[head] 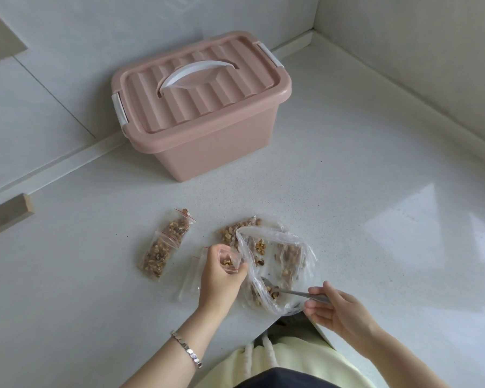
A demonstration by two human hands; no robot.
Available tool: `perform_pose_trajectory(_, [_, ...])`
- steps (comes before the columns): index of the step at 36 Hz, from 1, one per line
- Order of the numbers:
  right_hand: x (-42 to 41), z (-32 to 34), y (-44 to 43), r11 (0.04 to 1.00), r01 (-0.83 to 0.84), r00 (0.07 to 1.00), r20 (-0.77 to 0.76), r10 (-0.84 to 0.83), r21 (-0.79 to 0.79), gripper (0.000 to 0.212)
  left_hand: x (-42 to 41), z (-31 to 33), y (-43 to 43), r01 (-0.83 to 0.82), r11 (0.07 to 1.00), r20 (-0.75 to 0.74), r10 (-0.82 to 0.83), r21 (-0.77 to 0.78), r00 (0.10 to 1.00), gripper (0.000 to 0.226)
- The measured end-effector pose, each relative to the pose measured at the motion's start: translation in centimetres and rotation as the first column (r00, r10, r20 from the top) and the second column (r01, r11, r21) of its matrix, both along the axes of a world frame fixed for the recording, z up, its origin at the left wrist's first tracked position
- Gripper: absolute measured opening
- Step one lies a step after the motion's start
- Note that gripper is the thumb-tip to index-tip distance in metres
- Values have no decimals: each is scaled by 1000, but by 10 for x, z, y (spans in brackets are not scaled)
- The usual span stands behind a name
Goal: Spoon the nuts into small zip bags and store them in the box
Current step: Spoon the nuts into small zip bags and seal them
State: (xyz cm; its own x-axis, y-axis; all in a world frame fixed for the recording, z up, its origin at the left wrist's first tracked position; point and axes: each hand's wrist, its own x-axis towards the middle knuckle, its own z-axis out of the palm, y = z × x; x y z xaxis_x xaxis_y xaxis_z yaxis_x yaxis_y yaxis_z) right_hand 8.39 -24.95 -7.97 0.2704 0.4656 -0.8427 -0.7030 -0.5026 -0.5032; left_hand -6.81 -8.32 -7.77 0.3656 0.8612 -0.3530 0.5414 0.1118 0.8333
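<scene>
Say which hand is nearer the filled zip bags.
Left. The left hand sits just right of the filled zip bags; the right hand is farther right, holding the spoon.

Head view. The left hand [221, 278], a bracelet [186, 350] at its wrist, grips a small zip bag [228, 261] with its mouth upward and a few nuts inside. The right hand [336, 309] pinches the handle of a spoon [297, 293], whose bowl lies among nuts [259, 245] in a large clear plastic bag [277, 239] spread on the white tabletop [375, 219]. Two filled zip bags [165, 245] lie to the left; flat clear bags [189, 278] lie beneath the left hand. Behind stands a pink box [207, 141], its ribbed lid [221, 88] on, with a white handle [196, 71].
</scene>
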Motion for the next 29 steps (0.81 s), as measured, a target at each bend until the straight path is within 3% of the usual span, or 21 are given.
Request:
perform_pose_trajectory(14, [14,28,-5,972,144,955,232,-185,185,40,9,12,-14,83,983,91,-99,166,991,34])
perform_pose_trajectory(22, [0,63,7,935,133,884,387,-262,330,87,23,3,-12,157,979,6,-159,130,987,38])
perform_pose_trajectory(29, [-22,70,14,918,72,797,531,-289,391,73,30,4,-12,170,980,-20,-169,103,985,37])
